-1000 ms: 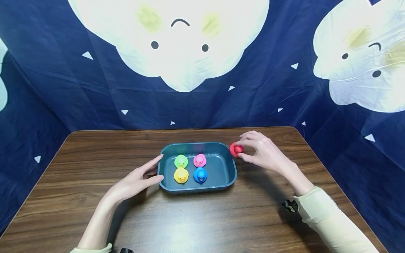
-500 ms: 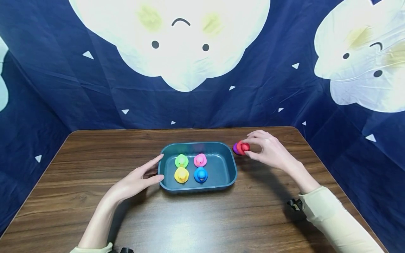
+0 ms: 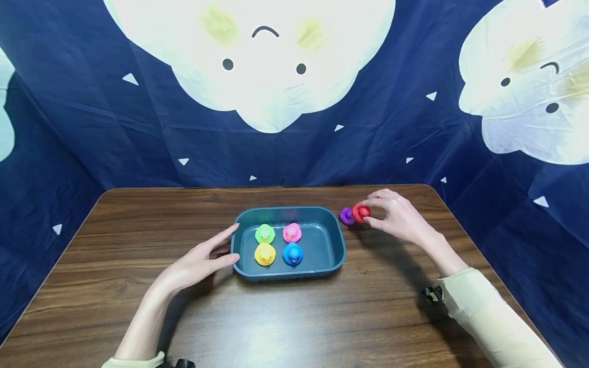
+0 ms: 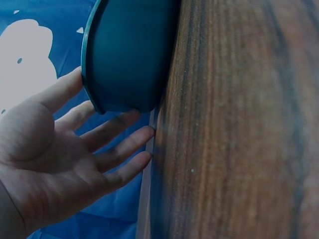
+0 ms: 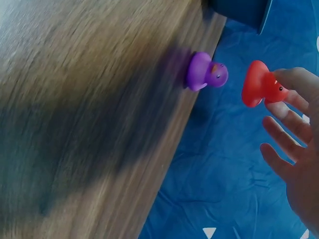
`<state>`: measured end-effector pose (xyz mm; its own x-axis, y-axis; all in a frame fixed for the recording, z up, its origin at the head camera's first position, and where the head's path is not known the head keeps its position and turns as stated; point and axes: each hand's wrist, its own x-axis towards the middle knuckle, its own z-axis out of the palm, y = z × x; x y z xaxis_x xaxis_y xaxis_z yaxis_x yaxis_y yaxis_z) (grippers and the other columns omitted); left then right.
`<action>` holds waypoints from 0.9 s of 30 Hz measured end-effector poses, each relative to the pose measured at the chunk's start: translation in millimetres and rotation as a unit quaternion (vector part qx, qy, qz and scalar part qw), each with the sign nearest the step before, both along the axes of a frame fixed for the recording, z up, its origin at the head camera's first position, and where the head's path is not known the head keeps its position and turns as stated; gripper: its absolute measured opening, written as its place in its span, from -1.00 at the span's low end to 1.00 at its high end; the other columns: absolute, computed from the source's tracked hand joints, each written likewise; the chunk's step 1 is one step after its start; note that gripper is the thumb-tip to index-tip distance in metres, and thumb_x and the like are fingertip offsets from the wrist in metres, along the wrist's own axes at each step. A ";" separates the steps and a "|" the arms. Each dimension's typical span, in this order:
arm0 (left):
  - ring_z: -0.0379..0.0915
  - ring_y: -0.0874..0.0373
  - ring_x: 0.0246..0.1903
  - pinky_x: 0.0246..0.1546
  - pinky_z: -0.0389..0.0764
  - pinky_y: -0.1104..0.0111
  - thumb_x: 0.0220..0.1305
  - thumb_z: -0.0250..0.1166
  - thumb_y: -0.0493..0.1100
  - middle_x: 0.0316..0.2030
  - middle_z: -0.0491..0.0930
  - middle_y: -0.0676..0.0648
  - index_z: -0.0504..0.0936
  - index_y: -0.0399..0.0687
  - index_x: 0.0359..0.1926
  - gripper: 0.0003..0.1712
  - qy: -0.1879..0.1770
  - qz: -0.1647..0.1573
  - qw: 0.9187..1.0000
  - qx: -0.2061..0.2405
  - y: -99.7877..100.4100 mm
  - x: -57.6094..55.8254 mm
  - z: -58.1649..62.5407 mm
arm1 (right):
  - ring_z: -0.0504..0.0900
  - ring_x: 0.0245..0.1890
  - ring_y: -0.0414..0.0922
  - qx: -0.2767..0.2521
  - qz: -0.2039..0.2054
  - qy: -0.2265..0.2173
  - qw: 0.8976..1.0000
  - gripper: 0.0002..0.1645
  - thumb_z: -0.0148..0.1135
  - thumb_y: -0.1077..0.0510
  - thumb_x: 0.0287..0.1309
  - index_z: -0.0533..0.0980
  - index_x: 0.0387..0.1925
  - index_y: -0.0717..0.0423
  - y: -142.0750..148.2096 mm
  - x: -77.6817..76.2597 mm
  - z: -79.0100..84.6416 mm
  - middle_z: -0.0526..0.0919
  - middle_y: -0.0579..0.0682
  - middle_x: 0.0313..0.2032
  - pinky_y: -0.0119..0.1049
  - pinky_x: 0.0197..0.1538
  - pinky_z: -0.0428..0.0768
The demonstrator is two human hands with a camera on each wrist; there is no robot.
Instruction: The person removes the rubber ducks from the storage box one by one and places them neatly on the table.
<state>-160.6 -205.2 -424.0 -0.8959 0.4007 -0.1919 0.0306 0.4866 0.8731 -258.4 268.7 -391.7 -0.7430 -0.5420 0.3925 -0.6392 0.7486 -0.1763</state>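
The red duck [image 3: 361, 212] has slid farther off from the tray's right end over the last second, and I now see the purple duck [image 3: 346, 216] it was covering. That purple one sits on the table [image 3: 138, 225] just beside the tray [image 3: 322, 248], between it and the red duck. On my feed the right hand [image 3: 398, 214] pinches the red duck by its head, between thumb and finger, clear of the table; its other fingers are spread. The left hand [image 3: 200, 266] stays at the tray's left end, fingers spread, touching its rim and wall. Inside the tray's left part I count four more: green duck [image 3: 265, 233], yellow duck [image 3: 265, 254], pink duck [image 3: 292, 232] and blue duck [image 3: 292, 254]. The tray is smooth, dark teal and round-cornered; the ducks are rounded and slightly glossy. Brown streaked wood grain runs under the tray, and creased navy cloth [image 3: 83, 102] with white clouds hangs behind it.
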 end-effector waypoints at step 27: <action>0.21 -0.23 0.52 0.43 0.34 -0.11 0.48 0.23 0.17 0.59 0.15 -0.21 -0.01 0.19 0.66 -0.09 -0.004 0.012 1.000 -0.008 0.3 1.1 -1.7 | 0.69 0.00 0.07 0.012 -0.035 -0.028 0.999 -0.61 0.55 0.12 0.04 0.74 -0.05 0.10 18.6 -13.0 -13.4 0.75 0.10 -0.09 0.07 0.08 0.63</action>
<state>-159.4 -204.9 -425.6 -0.9036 0.3756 -0.2059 0.0110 0.5009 0.8654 -271.4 287.3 -405.1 -0.7998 -0.4961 0.3379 -0.5746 0.7957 -0.1919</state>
